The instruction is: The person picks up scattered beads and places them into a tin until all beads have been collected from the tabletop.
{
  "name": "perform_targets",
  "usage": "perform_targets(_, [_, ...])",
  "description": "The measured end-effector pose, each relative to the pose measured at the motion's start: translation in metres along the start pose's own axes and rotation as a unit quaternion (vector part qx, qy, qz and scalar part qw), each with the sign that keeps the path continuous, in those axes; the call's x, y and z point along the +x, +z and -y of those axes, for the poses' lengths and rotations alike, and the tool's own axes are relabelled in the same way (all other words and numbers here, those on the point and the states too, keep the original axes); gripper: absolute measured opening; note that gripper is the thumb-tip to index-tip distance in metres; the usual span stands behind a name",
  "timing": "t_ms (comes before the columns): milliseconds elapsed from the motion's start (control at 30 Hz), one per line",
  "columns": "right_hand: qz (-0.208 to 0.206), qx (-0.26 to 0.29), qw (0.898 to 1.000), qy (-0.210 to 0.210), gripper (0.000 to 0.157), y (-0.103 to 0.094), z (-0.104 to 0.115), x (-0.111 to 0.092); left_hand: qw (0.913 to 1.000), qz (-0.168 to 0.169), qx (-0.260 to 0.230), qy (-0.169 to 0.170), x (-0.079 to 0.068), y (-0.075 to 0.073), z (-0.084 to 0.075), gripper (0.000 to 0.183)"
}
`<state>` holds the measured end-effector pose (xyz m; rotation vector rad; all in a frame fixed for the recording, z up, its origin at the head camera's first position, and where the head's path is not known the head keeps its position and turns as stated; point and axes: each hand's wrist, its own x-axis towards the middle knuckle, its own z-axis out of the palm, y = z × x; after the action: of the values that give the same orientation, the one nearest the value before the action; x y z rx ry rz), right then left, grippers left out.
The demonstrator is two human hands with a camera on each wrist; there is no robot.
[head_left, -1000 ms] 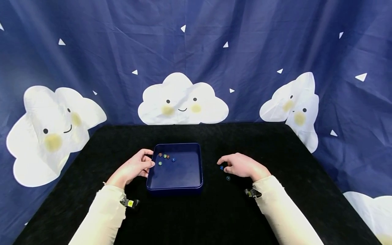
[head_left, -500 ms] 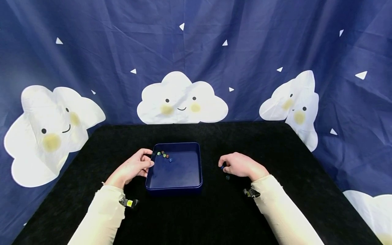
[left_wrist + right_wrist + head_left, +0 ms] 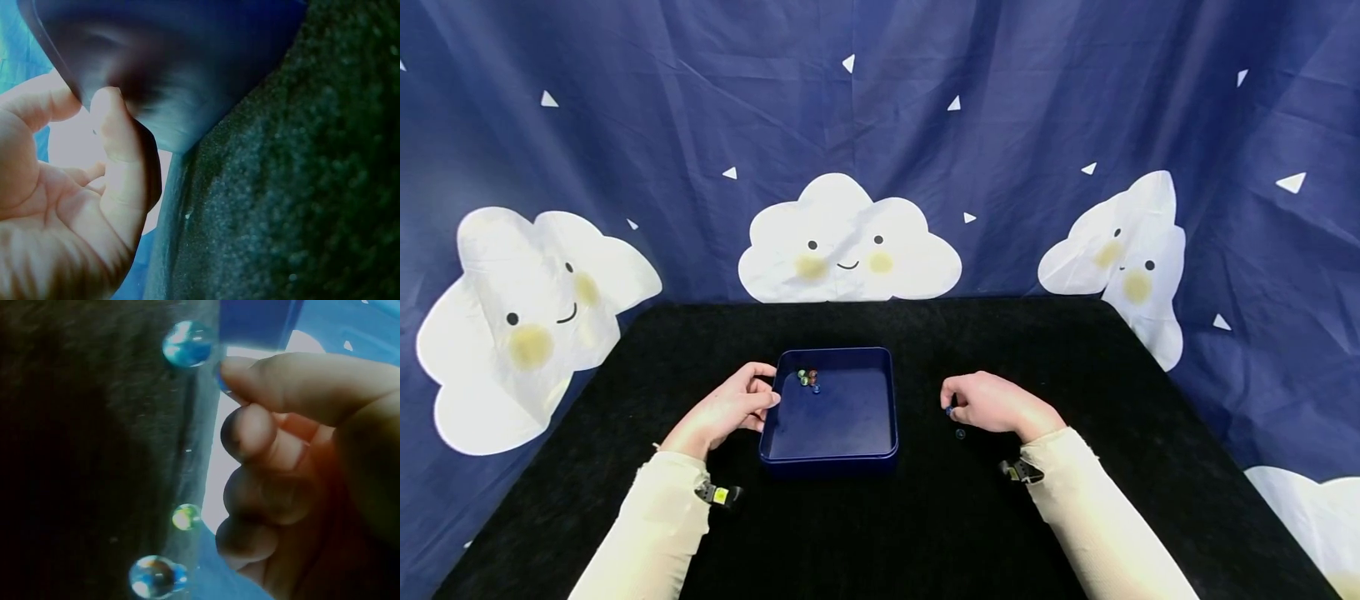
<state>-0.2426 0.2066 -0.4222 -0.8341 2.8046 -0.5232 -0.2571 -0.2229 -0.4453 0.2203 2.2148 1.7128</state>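
My left hand (image 3: 727,412) grips the left wall of a dark blue square tray (image 3: 838,458); in the left wrist view its thumb (image 3: 115,140) lies against the tray wall (image 3: 187,119). Several small glass marbles (image 3: 805,381), green, reddish and blue, are bunched in the tray's back left part. To the right of the tray, my right hand (image 3: 996,403) pinches a blue marble (image 3: 949,411) between thumb and index finger, low over the table. Most of that marble is hidden by the fingertips in the right wrist view.
Another marble (image 3: 960,434) lies on the black cloth-covered table (image 3: 1000,342) just below the right hand. The right wrist view also has a light blue marble (image 3: 187,344), a green one (image 3: 185,517) and a clear one (image 3: 152,576). A blue curtain (image 3: 895,108) hangs behind.
The marbles in the tray have rolled and drawn together toward the back left. My right thumb and index finger have come together on the blue marble. The left hand stays on the tray.
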Motion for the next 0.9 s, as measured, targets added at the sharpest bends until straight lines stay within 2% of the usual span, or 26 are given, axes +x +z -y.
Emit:
perform_targets(267, [-0.031, 0.035, 0.998, -0.036, 0.014, -0.013, 0.016, -0.003, 1.0, -0.001, 0.003, 0.002, 0.0, 0.0, 0.0, 0.056])
perform_targets(433, [-0.033, 0.041, 0.998, -0.045, 0.013, -0.015, 0.03, -0.004, 0.9999, -0.003, 0.004, -0.009, 0.001, 0.0, -0.001, 0.055])
perform_targets(667, [-0.041, 0.024, 0.995, -0.084, 0.014, -0.018, 0.054, -0.004, 1.0, 0.002, 0.006, -0.002, 0.001, 0.001, -0.001, 0.057])
perform_targets(900, [-0.045, 0.003, 0.993, -0.109, 0.015, -0.013, 0.068, 0.006, 0.9999, -0.009, 0.008, -0.013, 0.0, 0.002, -0.002, 0.056])
